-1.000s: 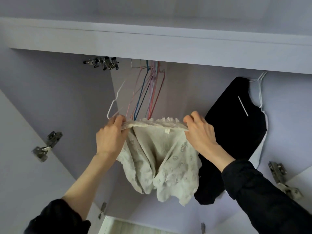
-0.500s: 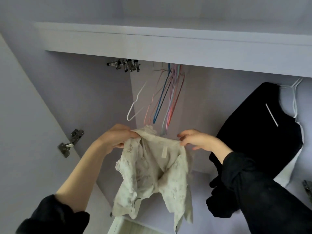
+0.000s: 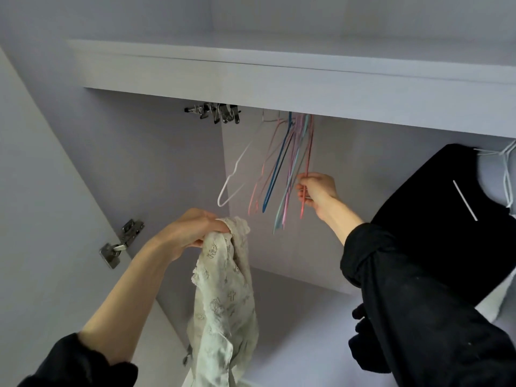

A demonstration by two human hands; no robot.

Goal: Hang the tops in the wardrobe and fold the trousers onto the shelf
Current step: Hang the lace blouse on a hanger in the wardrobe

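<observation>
Left hand [image 3: 192,233] is clenched on the bunched collar of a cream embroidered top [image 3: 223,297], which hangs clear below inside the wardrobe. Right hand [image 3: 317,191] pinches a red wire hanger [image 3: 307,163] among the hangers overhead, evidently selecting one for the garment.

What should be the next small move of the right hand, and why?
Probably lift the red hanger off the rail. The right hand already pinches it among the empty hangers, while the left hand holds the cream top bunched, waiting for a hanger.
</observation>
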